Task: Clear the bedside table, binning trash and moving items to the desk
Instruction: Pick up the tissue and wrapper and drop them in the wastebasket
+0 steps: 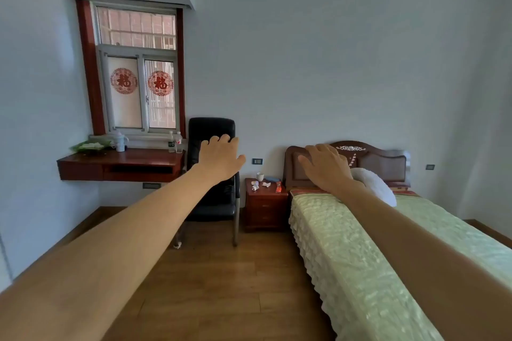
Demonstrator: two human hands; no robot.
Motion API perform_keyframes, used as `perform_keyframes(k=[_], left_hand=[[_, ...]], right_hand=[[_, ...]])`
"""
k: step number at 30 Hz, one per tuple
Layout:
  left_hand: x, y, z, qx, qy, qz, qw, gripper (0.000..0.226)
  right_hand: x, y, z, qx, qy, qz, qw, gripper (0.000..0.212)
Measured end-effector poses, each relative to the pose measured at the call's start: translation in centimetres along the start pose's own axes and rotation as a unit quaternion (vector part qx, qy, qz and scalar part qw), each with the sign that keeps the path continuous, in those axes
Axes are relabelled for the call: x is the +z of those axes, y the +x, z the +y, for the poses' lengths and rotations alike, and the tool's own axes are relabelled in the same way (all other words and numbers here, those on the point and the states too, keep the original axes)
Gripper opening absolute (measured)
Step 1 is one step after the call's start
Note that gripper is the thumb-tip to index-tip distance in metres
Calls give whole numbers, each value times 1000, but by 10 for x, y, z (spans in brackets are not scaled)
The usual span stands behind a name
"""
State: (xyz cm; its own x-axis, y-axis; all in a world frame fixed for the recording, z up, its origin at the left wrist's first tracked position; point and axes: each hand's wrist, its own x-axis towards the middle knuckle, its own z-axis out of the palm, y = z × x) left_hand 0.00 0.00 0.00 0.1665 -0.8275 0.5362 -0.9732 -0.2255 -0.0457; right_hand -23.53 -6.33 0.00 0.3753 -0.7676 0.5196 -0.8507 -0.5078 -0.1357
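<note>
Both hands empty, fingers spread: left hand (220, 158), right hand (327, 166). Bedside counter (264, 206) far off; cup (260, 176), crumpled scraps (256, 185), orange item (278, 188) too small to identify.

Bedside table (264, 207): reddish-brown wood; on top a white cup (260, 176), white crumpled scraps (255, 185), an orange-red packet (278, 189). Desk (122, 165): glossy red-brown. Chair (213, 171): black. Bedspread (346, 243): pale green, puckered floral texture. Pillow (374, 184): white. Headboard (382, 160): dark brown, white floral inlay. Window decals (141, 81): red. Floor (207, 271): warm brown planks.
</note>
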Motion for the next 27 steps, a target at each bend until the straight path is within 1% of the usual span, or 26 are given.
perform_keyframes(k=[4, 9, 13, 19, 27], left_hand=[[32, 23, 10, 2, 12, -11, 1000, 55], [89, 78, 30, 2, 9, -32, 999, 52], [134, 139, 54, 4, 16, -36, 999, 51], [177, 230, 87, 8, 17, -28, 999, 50], [244, 323, 85, -10, 25, -43, 999, 53]], right_hand=[[26, 20, 19, 6, 2, -6, 1000, 42], [69, 65, 65, 10, 7, -15, 1000, 42], [100, 120, 112, 4, 0, -6, 1000, 44], [126, 211, 171, 3, -1, -7, 1000, 44], [192, 305, 207, -11, 5, -23, 1000, 43]])
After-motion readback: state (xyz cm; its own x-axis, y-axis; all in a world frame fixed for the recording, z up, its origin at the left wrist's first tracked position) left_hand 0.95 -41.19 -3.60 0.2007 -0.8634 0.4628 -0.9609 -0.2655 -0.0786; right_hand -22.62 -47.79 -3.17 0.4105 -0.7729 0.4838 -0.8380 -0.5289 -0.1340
